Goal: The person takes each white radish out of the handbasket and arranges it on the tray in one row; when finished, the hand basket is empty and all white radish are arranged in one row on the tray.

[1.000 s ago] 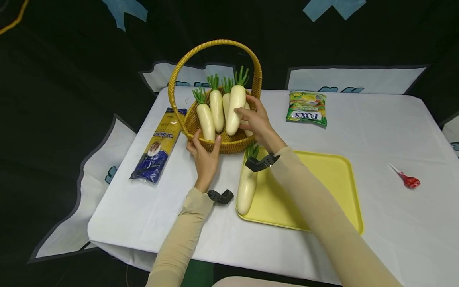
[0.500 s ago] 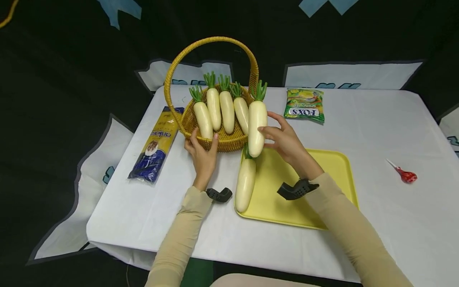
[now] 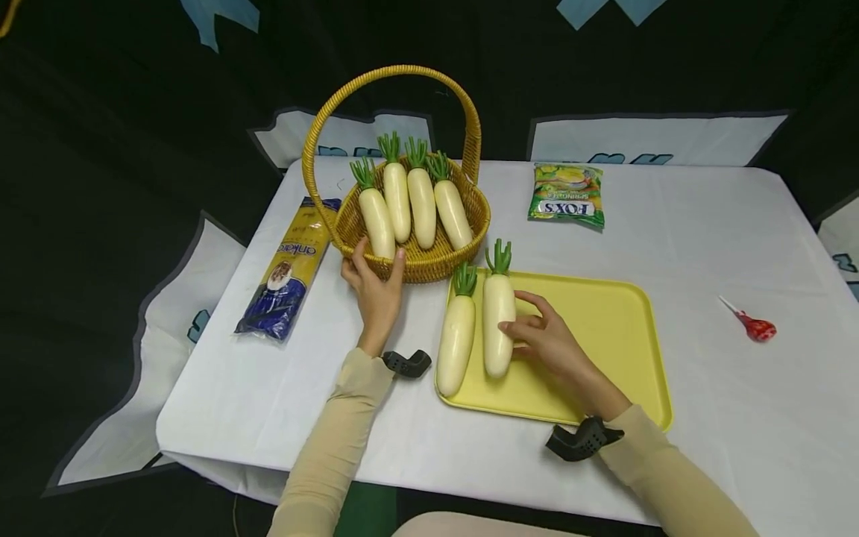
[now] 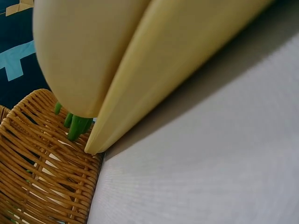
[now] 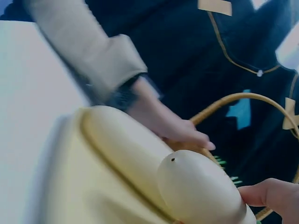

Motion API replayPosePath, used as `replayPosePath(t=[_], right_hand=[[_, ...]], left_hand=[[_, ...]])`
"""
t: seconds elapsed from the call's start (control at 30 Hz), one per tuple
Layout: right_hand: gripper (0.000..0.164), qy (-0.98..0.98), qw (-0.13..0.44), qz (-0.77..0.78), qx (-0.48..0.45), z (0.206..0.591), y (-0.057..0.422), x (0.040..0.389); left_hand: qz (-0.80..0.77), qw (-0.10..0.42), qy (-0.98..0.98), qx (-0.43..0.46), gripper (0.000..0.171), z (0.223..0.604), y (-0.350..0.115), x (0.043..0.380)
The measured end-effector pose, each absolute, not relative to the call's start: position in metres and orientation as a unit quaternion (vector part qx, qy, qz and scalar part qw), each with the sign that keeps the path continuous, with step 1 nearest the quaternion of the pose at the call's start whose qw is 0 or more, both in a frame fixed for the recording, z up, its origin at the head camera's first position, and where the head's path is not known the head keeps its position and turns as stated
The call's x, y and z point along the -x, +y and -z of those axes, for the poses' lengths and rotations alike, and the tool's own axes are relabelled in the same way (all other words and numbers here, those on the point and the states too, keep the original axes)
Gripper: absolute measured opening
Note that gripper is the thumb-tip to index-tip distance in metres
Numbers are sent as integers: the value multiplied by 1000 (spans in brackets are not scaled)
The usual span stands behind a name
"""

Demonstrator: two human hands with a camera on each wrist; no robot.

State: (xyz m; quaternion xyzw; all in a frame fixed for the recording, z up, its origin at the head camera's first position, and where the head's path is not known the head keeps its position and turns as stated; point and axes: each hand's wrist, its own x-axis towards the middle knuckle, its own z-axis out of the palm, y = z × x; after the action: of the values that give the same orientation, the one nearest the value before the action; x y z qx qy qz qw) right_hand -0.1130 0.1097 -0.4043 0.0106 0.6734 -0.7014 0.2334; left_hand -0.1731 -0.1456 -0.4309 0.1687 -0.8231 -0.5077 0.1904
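My right hand (image 3: 546, 343) grips a white daikon radish (image 3: 498, 321) with green stalks, over the left part of the yellow tray (image 3: 590, 335). Whether that radish touches the tray I cannot tell. In the right wrist view its rounded end (image 5: 201, 191) faces the camera, beside the thumb. A second daikon (image 3: 456, 347) lies along the tray's left edge. My left hand (image 3: 377, 294) holds the near rim of the wicker basket (image 3: 429, 268), where several daikons (image 3: 421, 205) lean side by side. The left wrist view shows the basket's woven side (image 4: 46, 163) but no hand.
A blue and yellow ankara packet (image 3: 285, 272) lies left of the basket. At the back sits a green FOX'S bag (image 3: 567, 195). A red lollipop (image 3: 757, 327) lies right of the tray on the white tablecloth (image 3: 711, 239). The basket's tall handle (image 3: 409, 69) arches above it.
My right hand has drawn a daikon out of the basket and brought it right and toward me, over the tray beside the other one. My left hand stays on the basket rim.
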Motion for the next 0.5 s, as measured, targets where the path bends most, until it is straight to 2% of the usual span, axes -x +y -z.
replayPosePath(t=[0.3,0.5], right_hand=[[69,687,238,687,-17,414,105,92],[57,683,252,685,16,415,108,90]], left_hand=[[504,194,-824,-172,74,430,-146,174],[501,193,-826,-172,73,430,-147,173]])
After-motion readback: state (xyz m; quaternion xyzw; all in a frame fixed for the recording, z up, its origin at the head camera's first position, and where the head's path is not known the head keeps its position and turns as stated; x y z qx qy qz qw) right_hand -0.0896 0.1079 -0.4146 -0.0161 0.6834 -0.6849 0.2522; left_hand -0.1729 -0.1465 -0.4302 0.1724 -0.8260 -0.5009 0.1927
